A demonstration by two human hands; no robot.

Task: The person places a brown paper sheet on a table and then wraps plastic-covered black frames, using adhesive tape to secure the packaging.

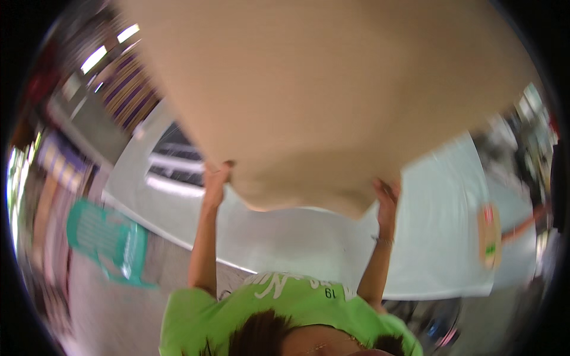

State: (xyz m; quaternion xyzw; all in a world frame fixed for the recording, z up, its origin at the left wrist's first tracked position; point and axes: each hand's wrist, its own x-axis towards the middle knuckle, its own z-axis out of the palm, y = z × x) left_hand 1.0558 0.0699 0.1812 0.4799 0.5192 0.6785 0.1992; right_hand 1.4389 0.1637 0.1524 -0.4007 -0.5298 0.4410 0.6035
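A large plain tan sheet [332, 89], cloth or paper I cannot tell, is raised in front of me and fills the upper middle of the view. Its near edge sags and curls between my hands. My left hand [217, 177] is closed on the sheet's left near corner, with the thumb uppermost. At the right near corner, my right hand [387, 199] grips the same sheet; its fingers are partly hidden and slightly blurred. Both arms reach forward over a pale, smooth-covered table [297, 240].
On the table's left lies a dark, shiny item [176, 151] with light bands. A tan, narrow piece [490, 237] with red and green marks is at the right. A green plastic chair [107, 240] stands left of the table; striped purple-yellow material [127, 89] sits beyond.
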